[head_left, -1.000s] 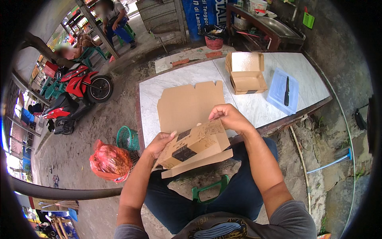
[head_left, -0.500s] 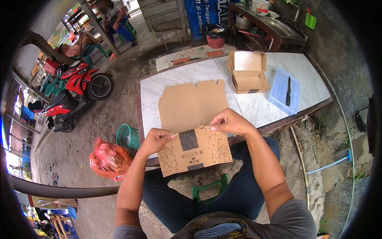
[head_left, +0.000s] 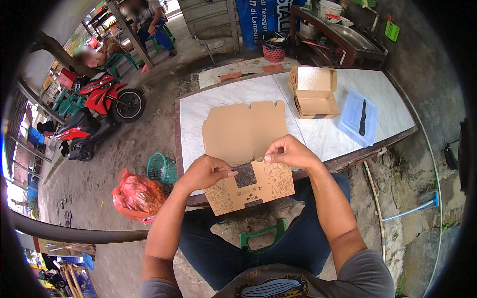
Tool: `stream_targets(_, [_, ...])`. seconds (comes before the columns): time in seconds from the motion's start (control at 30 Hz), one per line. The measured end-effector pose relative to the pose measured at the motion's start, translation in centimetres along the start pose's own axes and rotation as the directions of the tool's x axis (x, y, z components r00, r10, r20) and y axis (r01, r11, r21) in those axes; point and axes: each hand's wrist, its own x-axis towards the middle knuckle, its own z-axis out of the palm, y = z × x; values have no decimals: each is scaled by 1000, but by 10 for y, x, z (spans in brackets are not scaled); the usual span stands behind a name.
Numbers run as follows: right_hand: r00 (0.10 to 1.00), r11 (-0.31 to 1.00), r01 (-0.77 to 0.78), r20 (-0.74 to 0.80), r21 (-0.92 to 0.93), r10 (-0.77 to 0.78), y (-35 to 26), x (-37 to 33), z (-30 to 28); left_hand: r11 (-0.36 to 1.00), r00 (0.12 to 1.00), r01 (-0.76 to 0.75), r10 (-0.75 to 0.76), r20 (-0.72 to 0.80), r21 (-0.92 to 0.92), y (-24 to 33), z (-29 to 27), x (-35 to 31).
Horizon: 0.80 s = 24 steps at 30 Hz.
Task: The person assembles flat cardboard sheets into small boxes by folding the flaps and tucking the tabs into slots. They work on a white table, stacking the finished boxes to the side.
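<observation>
A flat, unfolded cardboard food box point(head_left: 243, 126) lies at the table's near edge. Its plain brown part rests on the tabletop, and its printed panel point(head_left: 273, 184) hangs tilted over the edge toward my lap. My left hand point(head_left: 206, 172) pinches the cardboard between thumb and fingers, left of the dark printed square. On the right, my right hand point(head_left: 288, 152) pinches the same fold line near a small rounded tab. Farther back to the right stand folded brown boxes point(head_left: 314, 103), apparently nested, with the lid raised. Beside them a black knife point(head_left: 362, 117) lies on a bluish translucent plastic container point(head_left: 350, 124).
The white marbled table point(head_left: 198, 107) has a dark rim. Left of it are a green basket point(head_left: 161, 168) and a filled red plastic bag point(head_left: 139, 196). A red motorbike point(head_left: 99, 107) is parked farther left, near seated people. A green stool point(head_left: 263, 236) is under me.
My left hand has slid rightward along the fold, toward the dark printed square. The right hand keeps its pinch. The whole view has shifted slightly.
</observation>
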Motion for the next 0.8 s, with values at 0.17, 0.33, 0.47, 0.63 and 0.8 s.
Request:
stream_targets(0.17, [999, 998, -19, -52, -59, 16, -3, 0, 8, 997, 1000, 4, -6, 28, 79, 21, 6, 17])
stream_targets(0.33, [996, 978, -56, -79, -201, 41, -19, -7, 14, 983, 1000, -13, 7, 31, 182, 33, 16, 37])
stream_targets(0.47, [998, 908, -6, -53, -420, -18, -36, -14, 17, 982, 999, -14, 5, 49, 187, 36, 13, 40])
stream_targets(0.63, [998, 910, 32, -41, -414, -54, -31, -13, 20, 954, 988, 67, -105, 117, 292, 47, 5, 31])
stream_targets(0.8, [999, 895, 40, 2, -445, -44, -41, -15, 18, 941, 988, 41, -88, 127, 335, 51, 6, 30])
